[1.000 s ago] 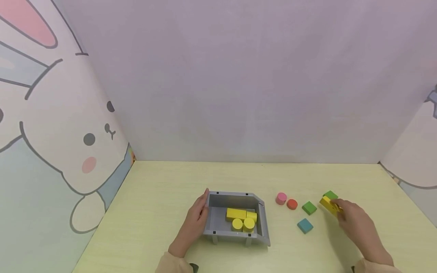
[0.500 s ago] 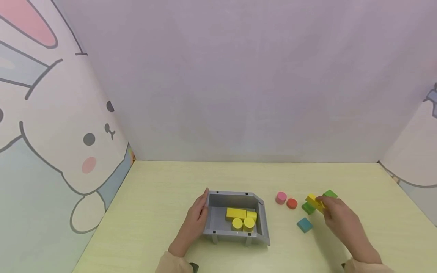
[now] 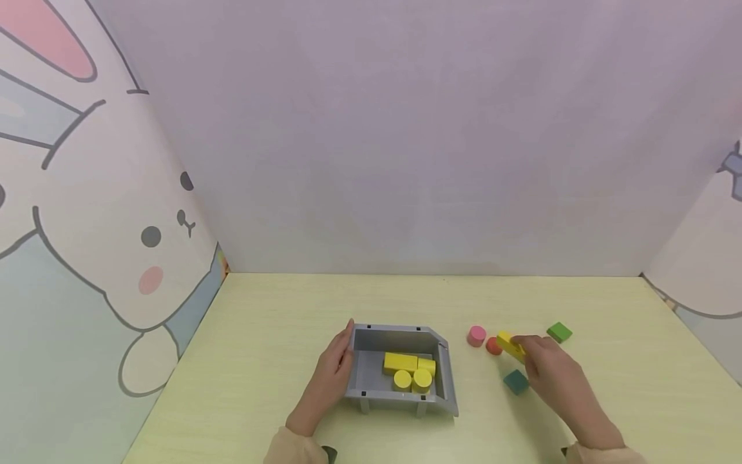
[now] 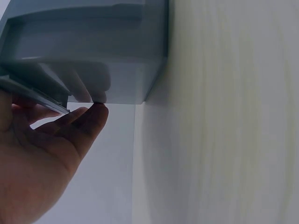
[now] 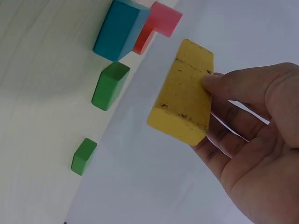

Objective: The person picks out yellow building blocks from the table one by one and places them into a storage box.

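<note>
My left hand (image 3: 328,377) grips the left end wall of a grey plastic storage bin (image 3: 390,332). In the left wrist view, its fingertips (image 4: 97,112) press against the bin's outer side, under the rim. The bin holds a yellow rectangular block (image 3: 400,362) and several yellow cylinders (image 3: 422,380). My right hand (image 3: 553,377) pinches a yellow block (image 5: 184,91) between thumb and fingers, raised over the table. A dark line crosses this block near one end. In the head view it overlaps the edge of a red cylinder (image 3: 493,346).
Right of the bin lie a pink cylinder (image 3: 476,335), a blue block (image 3: 516,381) and a green block (image 3: 559,332). The right wrist view shows another green block (image 5: 110,86), hidden behind the right hand in the head view. A pale wall closes the table's back.
My right hand has carried the yellow block leftward, from beside the far green block past the nearer one to the red cylinder. The left hand and bin have stayed put.
</note>
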{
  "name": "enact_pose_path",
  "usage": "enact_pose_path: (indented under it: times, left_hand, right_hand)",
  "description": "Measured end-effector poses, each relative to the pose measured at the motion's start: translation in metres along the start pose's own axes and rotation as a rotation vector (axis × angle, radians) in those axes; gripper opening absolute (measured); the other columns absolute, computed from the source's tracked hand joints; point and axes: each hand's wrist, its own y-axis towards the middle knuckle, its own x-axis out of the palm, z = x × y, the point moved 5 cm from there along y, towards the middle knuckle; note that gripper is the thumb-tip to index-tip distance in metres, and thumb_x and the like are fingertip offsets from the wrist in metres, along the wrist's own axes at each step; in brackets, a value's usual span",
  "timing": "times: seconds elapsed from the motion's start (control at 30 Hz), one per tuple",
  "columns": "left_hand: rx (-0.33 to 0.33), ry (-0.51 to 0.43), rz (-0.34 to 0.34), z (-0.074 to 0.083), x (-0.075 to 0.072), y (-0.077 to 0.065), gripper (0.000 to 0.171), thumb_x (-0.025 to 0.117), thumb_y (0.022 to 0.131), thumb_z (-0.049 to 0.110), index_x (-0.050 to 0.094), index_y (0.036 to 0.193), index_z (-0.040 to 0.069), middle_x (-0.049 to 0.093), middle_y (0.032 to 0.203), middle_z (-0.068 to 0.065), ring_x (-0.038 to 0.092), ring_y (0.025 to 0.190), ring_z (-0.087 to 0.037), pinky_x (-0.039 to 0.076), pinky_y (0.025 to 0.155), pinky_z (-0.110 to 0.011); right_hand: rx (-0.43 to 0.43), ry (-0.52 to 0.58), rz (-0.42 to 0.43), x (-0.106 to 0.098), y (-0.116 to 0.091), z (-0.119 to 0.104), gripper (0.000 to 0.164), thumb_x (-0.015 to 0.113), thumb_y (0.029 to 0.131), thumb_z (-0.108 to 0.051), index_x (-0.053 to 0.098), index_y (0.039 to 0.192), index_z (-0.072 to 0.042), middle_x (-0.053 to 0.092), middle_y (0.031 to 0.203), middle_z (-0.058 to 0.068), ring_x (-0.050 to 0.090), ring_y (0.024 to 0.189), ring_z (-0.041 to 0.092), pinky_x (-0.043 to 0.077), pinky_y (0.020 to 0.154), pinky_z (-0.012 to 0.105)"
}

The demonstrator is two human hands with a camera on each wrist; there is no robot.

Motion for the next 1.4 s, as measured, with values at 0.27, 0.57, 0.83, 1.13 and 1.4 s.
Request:
enact_pose_path:
  times: [0.27, 0.57, 0.83, 1.13, 1.4]
  left_hand:
    - [0.006, -0.004, 0.002, 0.001, 0.0, 0.0, 0.046, 0.035, 0.097, 0.007, 0.026, 0.142, 0.003, 0.036, 0.143, -0.021, 0.03, 0.131, -0.027, 0.032, 0.105, -0.05]
    - [0.013, 0.003, 0.002, -0.001, 0.0, 0.001, 0.045, 0.034, 0.098, 0.008, 0.025, 0.142, 0.003, 0.036, 0.142, -0.022, 0.03, 0.131, -0.027, 0.032, 0.105, -0.05]
    - [0.021, -0.001, 0.009, -0.002, 0.001, 0.001, 0.045, 0.034, 0.098, 0.008, 0.026, 0.142, 0.004, 0.037, 0.142, -0.019, 0.03, 0.131, -0.026, 0.033, 0.105, -0.05]
    - [0.025, -0.001, 0.008, -0.001, 0.0, 0.001, 0.045, 0.034, 0.098, 0.008, 0.025, 0.142, 0.005, 0.036, 0.143, -0.021, 0.03, 0.131, -0.027, 0.033, 0.105, -0.05]
    - [0.03, 0.004, 0.009, -0.001, 0.0, 0.001, 0.045, 0.033, 0.098, 0.009, 0.025, 0.143, 0.005, 0.036, 0.143, -0.02, 0.03, 0.131, -0.027, 0.033, 0.105, -0.05]
  right_hand:
    - [-0.09, 0.007, 0.053, -0.001, 0.004, -0.023, 0.033, 0.059, 0.069, 0.013, 0.063, 0.097, -0.004, 0.067, 0.088, 0.01, 0.058, 0.074, 0.021, 0.055, 0.051, 0.035]
    - [-0.212, 0.013, 0.126, 0.001, 0.009, -0.051, 0.033, 0.062, 0.064, 0.014, 0.065, 0.092, -0.003, 0.069, 0.085, 0.008, 0.058, 0.072, 0.019, 0.056, 0.053, 0.035]
    - [-0.329, 0.048, 0.185, 0.002, 0.014, -0.076, 0.033, 0.062, 0.062, 0.013, 0.065, 0.091, -0.003, 0.067, 0.082, 0.006, 0.057, 0.071, 0.016, 0.056, 0.054, 0.031]
    - [-0.38, 0.075, 0.157, 0.005, 0.018, -0.104, 0.034, 0.067, 0.061, 0.013, 0.065, 0.09, -0.005, 0.066, 0.084, 0.004, 0.06, 0.075, 0.016, 0.058, 0.057, 0.03]
    - [-0.363, 0.094, 0.045, 0.011, 0.022, -0.122, 0.038, 0.068, 0.062, 0.013, 0.066, 0.094, -0.007, 0.067, 0.089, 0.004, 0.061, 0.082, 0.016, 0.059, 0.066, 0.03]
